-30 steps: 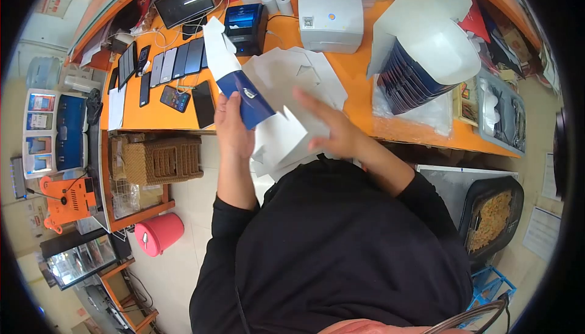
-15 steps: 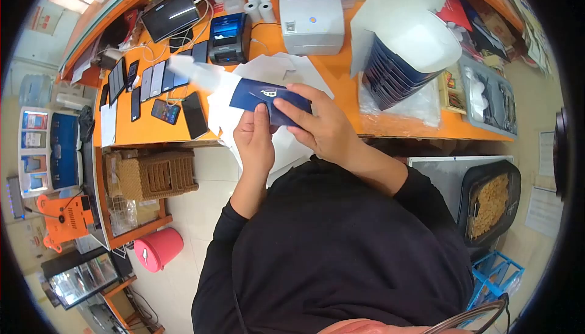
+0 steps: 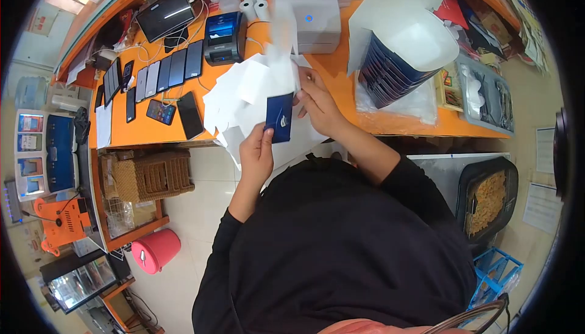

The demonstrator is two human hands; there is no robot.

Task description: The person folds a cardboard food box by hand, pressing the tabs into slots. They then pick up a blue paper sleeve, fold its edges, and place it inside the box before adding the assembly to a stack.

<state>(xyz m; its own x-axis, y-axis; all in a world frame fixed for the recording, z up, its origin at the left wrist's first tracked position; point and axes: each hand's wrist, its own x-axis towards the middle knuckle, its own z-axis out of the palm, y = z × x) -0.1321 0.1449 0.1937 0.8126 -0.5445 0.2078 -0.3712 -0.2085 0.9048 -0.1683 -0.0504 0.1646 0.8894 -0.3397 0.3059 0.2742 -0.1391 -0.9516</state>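
A dark blue printed paper box blank (image 3: 278, 120) with a white emblem stands nearly upright over the table's front edge. My left hand (image 3: 257, 150) pinches its lower left side, thumb on the printed face. At the upper right, my right hand (image 3: 318, 105) has its fingers curled round the edge of the white part, which is smeared by motion. Beneath and behind lie loose white card sheets (image 3: 231, 93). To the right rises a nested stack of dark blue boxes (image 3: 390, 72) with white insides.
Several phones (image 3: 177, 66) lie at the left of the orange table (image 3: 332, 75), by a small blue-topped printer (image 3: 224, 38). A white label printer (image 3: 308, 17) stands at the back. A grey cutlery tray (image 3: 487, 99) sits far right. On the floor is a pink bin (image 3: 158, 250).
The blue box blank has turned from lying sideways to nearly upright, its white part swinging from the left to the top. My right hand has moved up to its upper edge.
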